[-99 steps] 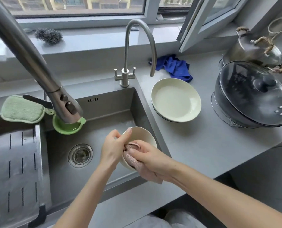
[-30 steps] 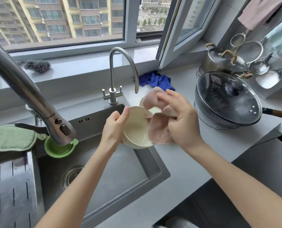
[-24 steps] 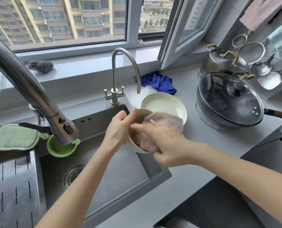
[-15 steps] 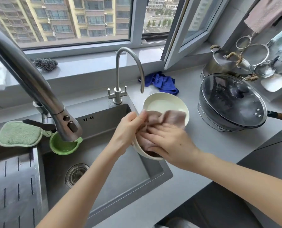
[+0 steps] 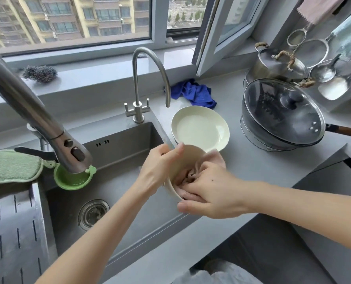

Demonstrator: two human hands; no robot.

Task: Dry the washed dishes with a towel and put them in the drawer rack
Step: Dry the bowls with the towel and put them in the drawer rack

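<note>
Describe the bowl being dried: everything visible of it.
The bowl is cream, smooth and glossy, round and fairly deep. It is tilted on its side, opening toward the right hand, held in the air above the right edge of the sink. The left hand grips its rim and outer wall; the right hand presses a pink towel inside. Its base is hidden.

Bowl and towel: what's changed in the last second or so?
The right hand brought the pink towel from beside the bowl down into it and now presses it against the inside. The left hand still grips the bowl's rim. The cream plate and blue cloth stayed put.
</note>
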